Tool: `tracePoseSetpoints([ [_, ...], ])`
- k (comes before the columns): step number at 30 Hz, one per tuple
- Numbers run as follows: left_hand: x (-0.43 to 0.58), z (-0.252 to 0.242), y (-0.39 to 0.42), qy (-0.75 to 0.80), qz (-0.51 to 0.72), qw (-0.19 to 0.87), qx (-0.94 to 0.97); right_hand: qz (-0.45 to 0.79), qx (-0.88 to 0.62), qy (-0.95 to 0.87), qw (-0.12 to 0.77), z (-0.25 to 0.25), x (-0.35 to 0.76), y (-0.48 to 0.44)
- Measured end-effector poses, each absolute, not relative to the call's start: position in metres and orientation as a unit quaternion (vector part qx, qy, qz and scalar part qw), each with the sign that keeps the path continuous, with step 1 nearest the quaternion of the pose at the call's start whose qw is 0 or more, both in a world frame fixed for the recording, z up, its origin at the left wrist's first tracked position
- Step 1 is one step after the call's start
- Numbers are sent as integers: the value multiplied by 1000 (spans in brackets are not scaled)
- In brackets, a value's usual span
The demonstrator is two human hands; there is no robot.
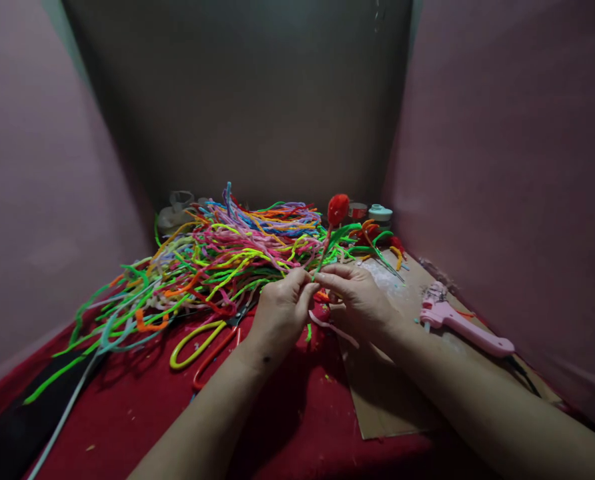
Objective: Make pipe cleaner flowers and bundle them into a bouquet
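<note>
Between my two hands a pipe-cleaner flower stands upright, with a fuzzy red bud (338, 210) on top and a thin stem wrapped partly in green. My left hand (286, 303) pinches the lower stem between thumb and fingers. Right beside it, my right hand (355, 293) grips the same stem, its fingertips touching those of the left. A green leaf-like strip (346, 233) sticks out from the stem toward the right. Just behind the hands spreads a large heap of colourful pipe cleaners (247, 240). The stem's lower end is hidden by my fingers.
Scissors (197, 343) with one yellow and one red handle lie left of my hands on the red cloth (127, 427). A pink glue gun (465, 325) rests on cardboard (392, 407) at the right. Behind stand a pale-green-lidded jar (380, 213) and a plastic bag (173, 217).
</note>
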State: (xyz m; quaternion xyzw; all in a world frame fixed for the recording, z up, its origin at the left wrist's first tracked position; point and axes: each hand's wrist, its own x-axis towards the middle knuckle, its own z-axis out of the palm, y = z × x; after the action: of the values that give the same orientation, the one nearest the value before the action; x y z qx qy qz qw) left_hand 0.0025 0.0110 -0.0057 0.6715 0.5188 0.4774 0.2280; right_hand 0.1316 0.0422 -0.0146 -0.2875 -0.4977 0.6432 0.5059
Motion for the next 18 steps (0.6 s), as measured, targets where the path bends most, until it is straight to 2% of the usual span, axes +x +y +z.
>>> tracePoseSetpoints([
  [2, 3, -7, 12, 520, 479, 249, 661, 617, -292, -546, 486, -14, 132, 43],
  [7, 2, -9, 19, 443, 535, 486, 530, 469, -325, -705, 420, -3, 138, 45],
  [10, 3, -14, 22, 412, 539, 559, 477, 384, -394, -754, 358, 2, 145, 45],
  [14, 8, -21, 22, 418, 507, 604, 452, 362, -407, -780, 308, -4, 155, 43],
  [18, 14, -27, 21, 474, 455, 584, 475, 371, -436, -768, 288, -16, 163, 41],
])
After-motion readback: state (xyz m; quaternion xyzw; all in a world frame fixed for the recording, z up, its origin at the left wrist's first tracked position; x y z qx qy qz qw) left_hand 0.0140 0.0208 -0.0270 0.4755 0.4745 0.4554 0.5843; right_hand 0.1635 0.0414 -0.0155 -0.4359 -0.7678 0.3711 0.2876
